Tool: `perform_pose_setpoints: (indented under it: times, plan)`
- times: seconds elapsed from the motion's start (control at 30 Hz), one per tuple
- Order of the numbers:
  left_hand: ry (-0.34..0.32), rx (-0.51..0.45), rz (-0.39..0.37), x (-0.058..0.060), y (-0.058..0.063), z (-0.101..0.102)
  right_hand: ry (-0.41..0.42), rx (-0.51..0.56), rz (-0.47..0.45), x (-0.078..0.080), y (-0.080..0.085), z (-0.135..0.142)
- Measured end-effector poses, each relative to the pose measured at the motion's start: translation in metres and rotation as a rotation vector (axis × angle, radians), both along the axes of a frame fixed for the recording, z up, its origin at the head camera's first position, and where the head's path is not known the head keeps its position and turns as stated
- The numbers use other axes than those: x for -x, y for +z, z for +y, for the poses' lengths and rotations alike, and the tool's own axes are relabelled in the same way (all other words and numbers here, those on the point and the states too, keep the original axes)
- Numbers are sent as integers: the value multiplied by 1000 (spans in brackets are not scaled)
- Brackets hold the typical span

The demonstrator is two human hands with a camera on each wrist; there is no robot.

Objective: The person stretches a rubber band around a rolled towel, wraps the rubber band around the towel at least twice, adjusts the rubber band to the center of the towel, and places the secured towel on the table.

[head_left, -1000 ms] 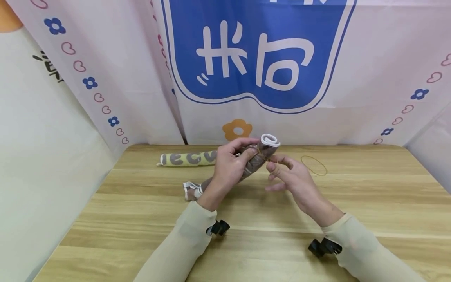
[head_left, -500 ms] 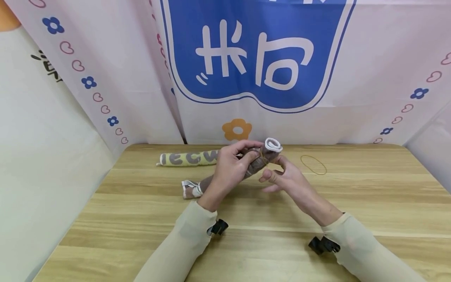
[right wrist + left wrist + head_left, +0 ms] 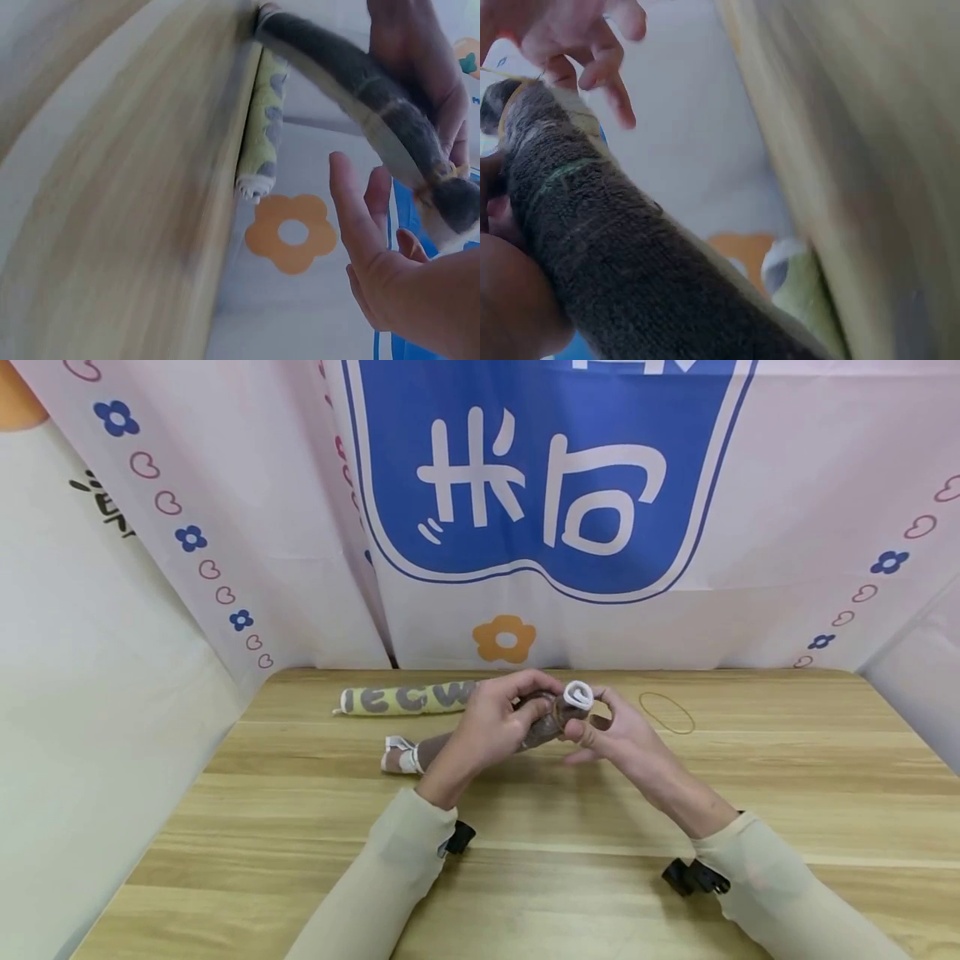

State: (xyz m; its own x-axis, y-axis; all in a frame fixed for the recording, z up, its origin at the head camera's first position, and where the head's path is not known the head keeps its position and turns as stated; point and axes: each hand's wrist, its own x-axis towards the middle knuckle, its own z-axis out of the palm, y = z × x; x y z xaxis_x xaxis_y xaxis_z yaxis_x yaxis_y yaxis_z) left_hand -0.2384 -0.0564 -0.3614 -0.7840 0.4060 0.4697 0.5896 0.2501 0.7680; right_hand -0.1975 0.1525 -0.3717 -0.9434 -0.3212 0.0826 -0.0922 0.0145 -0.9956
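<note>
A brown towel with white edging is rolled into a long tube, held at a slant just over the table. My left hand grips it near its upper end, thumb on top. Close to that end, a thin yellow rubber band circles the roll. At the same end is my right hand, its thumb in front of the roll and its index finger behind. A strand of the band stretches off the towel beside the right fingers in the left wrist view; those fingers pinch it, the others spread.
Behind the left hand lies a second rolled towel, yellow-green with grey letters. A loose rubber band rests on the wooden table to the right. A printed cloth backdrop hangs along the table's back edge.
The towel's upper end has tipped down and toward me. My right hand has moved from beside the roll, where it pulled the band out, to around its end.
</note>
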Motion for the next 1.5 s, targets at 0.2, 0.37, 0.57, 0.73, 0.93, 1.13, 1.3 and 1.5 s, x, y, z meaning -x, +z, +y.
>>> perform_pose_setpoints:
  times: [0.2, 0.37, 0.57, 0.73, 0.93, 1.13, 1.3, 1.5]
  plan:
    - [53, 249, 224, 0, -2, 1, -19, -94, 81, 4, -2, 4]
    - [41, 363, 330, -2, -2, 5, -76, -355, 240, 7, -4, 3]
    - [60, 421, 375, -6, -4, 10, -98, -477, 226, 8, -7, 3]
    - [44, 410, 443, -5, -9, 12, -81, -510, 249, 10, -7, 6]
    - [35, 362, 468, -4, -12, 11, -85, -643, 371, 10, 0, 5]
    - [88, 304, 446, 0, -13, 9, -153, -869, 401, 9, 5, 10]
    - [88, 214, 443, 3, -18, 8, -163, -928, 436, 15, -2, 14]
    - [38, 38, 339, 3, -20, 10, -166, -896, 423, 19, -10, 16]
